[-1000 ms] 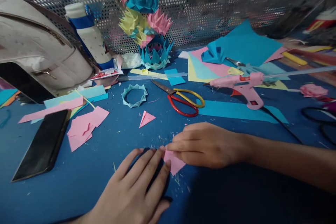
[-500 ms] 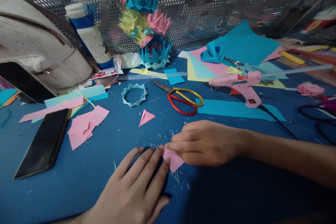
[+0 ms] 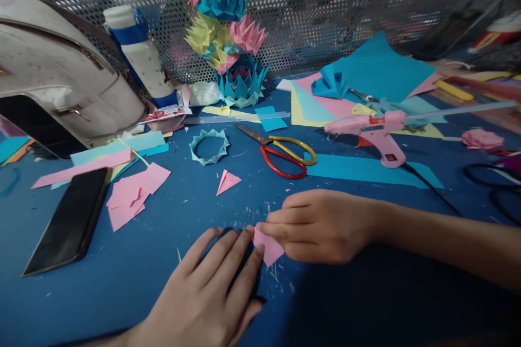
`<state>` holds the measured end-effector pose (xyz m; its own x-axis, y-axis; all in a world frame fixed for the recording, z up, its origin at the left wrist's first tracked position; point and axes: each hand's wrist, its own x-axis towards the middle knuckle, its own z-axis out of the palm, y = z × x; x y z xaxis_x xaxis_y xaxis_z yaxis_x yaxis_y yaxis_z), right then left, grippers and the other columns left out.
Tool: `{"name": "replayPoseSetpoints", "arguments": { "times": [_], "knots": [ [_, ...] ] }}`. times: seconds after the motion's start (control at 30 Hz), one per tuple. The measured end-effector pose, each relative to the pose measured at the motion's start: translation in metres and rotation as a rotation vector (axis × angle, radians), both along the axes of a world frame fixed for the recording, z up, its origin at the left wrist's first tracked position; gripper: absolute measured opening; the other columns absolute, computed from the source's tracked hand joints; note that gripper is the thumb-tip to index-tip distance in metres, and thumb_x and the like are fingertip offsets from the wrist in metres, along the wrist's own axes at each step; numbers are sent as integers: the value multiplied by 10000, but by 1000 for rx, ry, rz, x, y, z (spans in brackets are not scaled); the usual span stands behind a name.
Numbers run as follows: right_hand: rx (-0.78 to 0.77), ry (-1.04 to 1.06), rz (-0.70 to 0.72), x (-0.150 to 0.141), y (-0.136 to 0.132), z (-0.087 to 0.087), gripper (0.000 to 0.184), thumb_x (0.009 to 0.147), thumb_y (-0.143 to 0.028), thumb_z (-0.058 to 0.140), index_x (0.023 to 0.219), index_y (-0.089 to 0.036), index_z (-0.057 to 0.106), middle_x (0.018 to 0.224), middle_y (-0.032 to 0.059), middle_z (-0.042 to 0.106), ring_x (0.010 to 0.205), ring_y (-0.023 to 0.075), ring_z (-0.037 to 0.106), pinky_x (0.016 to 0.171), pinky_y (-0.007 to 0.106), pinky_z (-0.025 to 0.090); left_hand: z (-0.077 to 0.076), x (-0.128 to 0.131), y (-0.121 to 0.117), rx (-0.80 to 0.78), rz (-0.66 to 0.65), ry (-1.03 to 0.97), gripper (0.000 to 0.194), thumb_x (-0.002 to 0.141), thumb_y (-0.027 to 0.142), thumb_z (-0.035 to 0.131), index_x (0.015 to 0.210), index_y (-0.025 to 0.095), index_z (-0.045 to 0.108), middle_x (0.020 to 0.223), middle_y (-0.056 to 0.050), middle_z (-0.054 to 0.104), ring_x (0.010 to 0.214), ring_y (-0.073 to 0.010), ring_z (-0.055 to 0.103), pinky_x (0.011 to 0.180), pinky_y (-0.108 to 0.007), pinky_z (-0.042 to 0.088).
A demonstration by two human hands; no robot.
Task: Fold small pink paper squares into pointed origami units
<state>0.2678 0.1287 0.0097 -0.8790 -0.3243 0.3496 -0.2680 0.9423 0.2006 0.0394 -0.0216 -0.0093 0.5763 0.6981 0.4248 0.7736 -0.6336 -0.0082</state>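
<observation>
A small piece of pink paper [image 3: 268, 248] lies on the blue table between my two hands. My left hand [image 3: 211, 282] rests palm down with its fingers stretched out and spread, and the index and middle fingertips touch the paper's left edge. From the right, my right hand [image 3: 319, 226] comes in with fingers curled together over the paper's upper right edge; its thumb is hidden. Just beyond them lies a folded pink triangle [image 3: 228, 182]. Farther back are a pale blue folded paper ring [image 3: 209, 147] and scissors [image 3: 280, 152] with one red and one yellow handle.
A pink glue gun [image 3: 378, 133] with its cord lies at right on a blue paper strip [image 3: 366, 171]. At left are a black phone [image 3: 69, 222], pink paper squares [image 3: 136, 192], a bag [image 3: 61, 65] and a bottle [image 3: 140, 59]. Spiky folded-paper pieces [image 3: 244, 81] stack against the perforated metal screen.
My right hand has shifted slightly downward at the paper's edge. My left hand has stayed in place, and the view has moved only a little.
</observation>
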Motion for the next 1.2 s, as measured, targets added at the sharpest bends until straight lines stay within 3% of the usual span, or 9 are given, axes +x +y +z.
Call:
{"name": "replayPoseSetpoints", "arguments": {
  "times": [0.3, 0.5, 0.97, 1.2],
  "knots": [
    [-2, 5, 4, 0, -1, 1, 372, 1030, -133, 376, 833, -194, 685, 1138, 72, 744, 986, 181, 674, 704, 314, 531, 0, 3, -4, 18, 92, 54, 396, 1054, 444, 463, 1286, 219, 692, 1360, -126, 649, 1188, -256, 604, 1151, -415, 237],
    [-4, 23, 14, 0, 0, 2, 351, 1032, -116, 382, 824, -169, 660, 1099, 83, 747, 948, 185, 679, 694, 314, 510, 2, 3, -3, 64, 57, 60, 382, 1067, 424, 467, 1256, 192, 705, 1332, -66, 678, 1145, -205, 610, 1133, -358, 256],
    [16, 48, 19, 0, 0, 1, 375, 1028, -113, 374, 808, -181, 670, 1104, 66, 752, 958, 180, 674, 688, 312, 500, 1, 0, -1, 24, 11, 24, 359, 1066, 364, 476, 1271, 157, 685, 1287, -78, 702, 1083, -216, 623, 1004, -376, 343],
    [41, 32, 11, 1, 0, 2, 355, 1023, -112, 391, 821, -196, 672, 1076, 54, 751, 960, 176, 662, 689, 316, 497, 9, -3, 4, -38, -47, 130, 508, 1077, 462, 377, 1334, 106, 632, 1306, -107, 685, 1088, -240, 587, 1008, -400, 316]
  ]
}}
